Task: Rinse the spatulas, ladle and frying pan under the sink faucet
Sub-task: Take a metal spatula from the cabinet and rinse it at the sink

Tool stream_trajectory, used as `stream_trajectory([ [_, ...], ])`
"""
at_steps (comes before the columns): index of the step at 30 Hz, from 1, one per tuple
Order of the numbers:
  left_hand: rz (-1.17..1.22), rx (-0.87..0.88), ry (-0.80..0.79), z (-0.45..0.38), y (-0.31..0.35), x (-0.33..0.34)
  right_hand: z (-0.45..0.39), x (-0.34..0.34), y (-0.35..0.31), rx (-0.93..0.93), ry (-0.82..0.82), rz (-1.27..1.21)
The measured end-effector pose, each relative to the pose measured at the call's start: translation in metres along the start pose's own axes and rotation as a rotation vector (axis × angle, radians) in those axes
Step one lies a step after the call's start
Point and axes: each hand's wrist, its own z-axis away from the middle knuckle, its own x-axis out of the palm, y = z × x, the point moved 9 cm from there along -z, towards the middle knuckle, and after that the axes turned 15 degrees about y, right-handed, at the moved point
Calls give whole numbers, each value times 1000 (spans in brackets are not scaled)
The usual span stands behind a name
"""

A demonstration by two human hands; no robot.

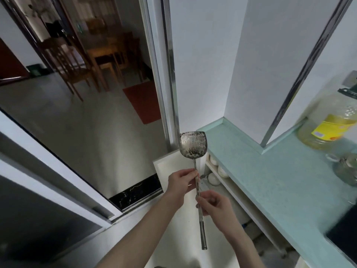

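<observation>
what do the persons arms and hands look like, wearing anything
Both forearms are bare as far as the frame shows, with no sleeves in view. The left hand and right hand wear no gloves, and no watch, ring or bracelet is visible on either.

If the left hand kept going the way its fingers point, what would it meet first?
Already touching: the left hand pinches the thin steel handle of the metal spatula. Beyond it, probably the open shelf with white bowls under the pale green countertop, though depth is unclear.
</observation>
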Motion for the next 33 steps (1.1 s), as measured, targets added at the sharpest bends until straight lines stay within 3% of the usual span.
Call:
stream_trajectory([
  [14,-137,-136,-124,-93,-1,126,-115,-48,1,67,156,75],
  [24,-451,-178,-356,-146,-24,211,-163,-76,22,231,380,139],
  [33,-660,-188,-564,-138,-68,274,-155,-111,45,291,676,81],
])
